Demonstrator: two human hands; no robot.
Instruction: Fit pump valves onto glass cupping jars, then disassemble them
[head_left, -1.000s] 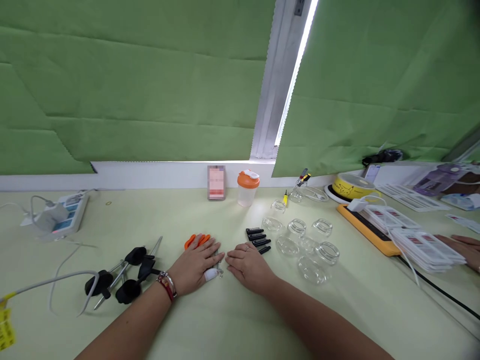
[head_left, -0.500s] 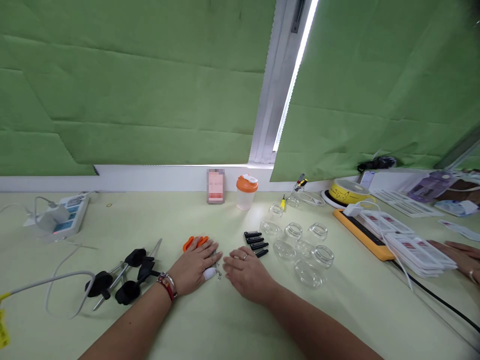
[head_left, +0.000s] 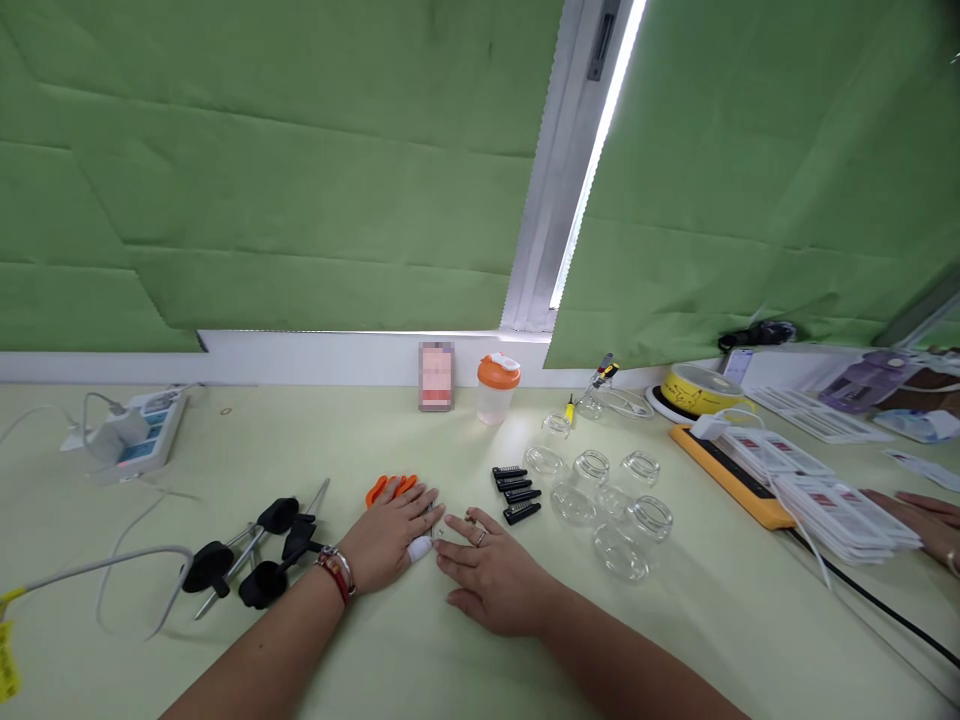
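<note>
My left hand (head_left: pixel 394 530) lies flat on the table with its fingers stretched out, and a white covering wraps the thumb tip. Orange loop handles (head_left: pixel 390 488) stick out beyond its knuckles, and the rest of that tool is hidden under the hand. Small, thin metal pieces show at its fingertips, too small to name. Close to them, my right hand (head_left: pixel 499 575) rests with fingers apart and slightly bent, holding nothing that I can see. Several black ridged strips (head_left: pixel 517 495) lie just beyond the right hand. Clear glass jars (head_left: pixel 621 550) stand to their right.
Black-handled metal rods (head_left: pixel 262 585) and a white power strip (head_left: pixel 154 430) are on the left. At the back stand a phone (head_left: pixel 436 377) and an orange-lidded cup (head_left: pixel 497 388). An orange power strip (head_left: pixel 731 478), stacked white cases (head_left: pixel 840 500) and another person's hand (head_left: pixel 919 525) are on the right.
My right hand has drawn slightly down toward me, and its fingers have spread apart. The left hand stays flat in the same place. The view has shifted slightly.
</note>
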